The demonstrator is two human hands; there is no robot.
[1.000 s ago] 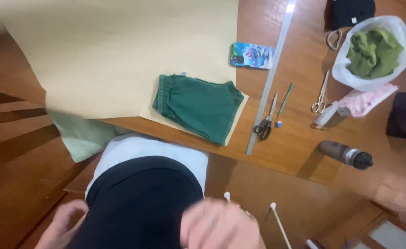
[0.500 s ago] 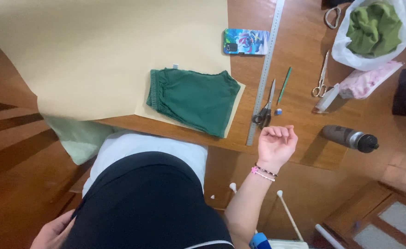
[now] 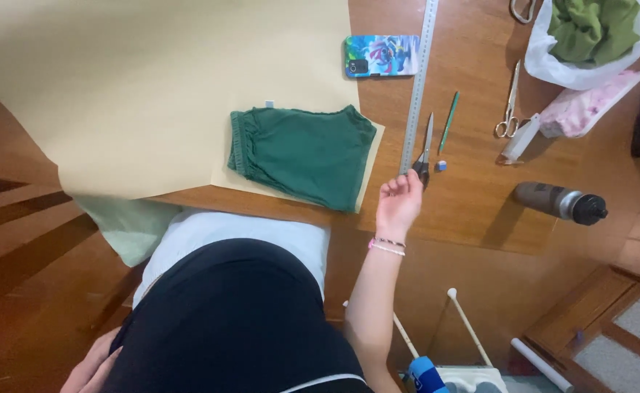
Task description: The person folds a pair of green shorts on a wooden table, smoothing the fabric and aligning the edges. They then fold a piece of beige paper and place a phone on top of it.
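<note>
The right hand point(image 3: 400, 200) is extended over the wooden table point(image 3: 480, 211), fingers loosely curled and partly open, holding nothing. Its fingertips sit at the handles of the black-handled scissors point(image 3: 424, 156), touching or just short of them (contact cannot be confirmed from this view). Half a second ago this hand was already at the table edge, slightly below the scissors; one second ago it was low and blurred near the body. It has therefore closed on the scissors, and the work in hand appears to be at the reach stage, with no grasp made.

The left hand point(image 3: 90, 367) stays low beside the body at the lower frame edge. Only part of it shows, so its opening cannot be told; nothing visible is in it.

Items around the right hand:
- Just above and left of the fingertips: a long metal ruler point(image 3: 418, 84), running away from the person.
- Left of the hand: folded green shorts point(image 3: 301, 153), lying on tan pattern paper point(image 3: 152, 87).
- Just right of the scissors: a green pencil point(image 3: 448, 120) and a small blue item point(image 3: 441, 166), possibly an eraser.
- Further right: silver scissors point(image 3: 509, 109), a dark bottle point(image 3: 560, 202) lying on its side, and a plastic bag of green fabric point(image 3: 589, 36).
- Far above the hand: a phone in a colourful case point(image 3: 382, 56).
</note>
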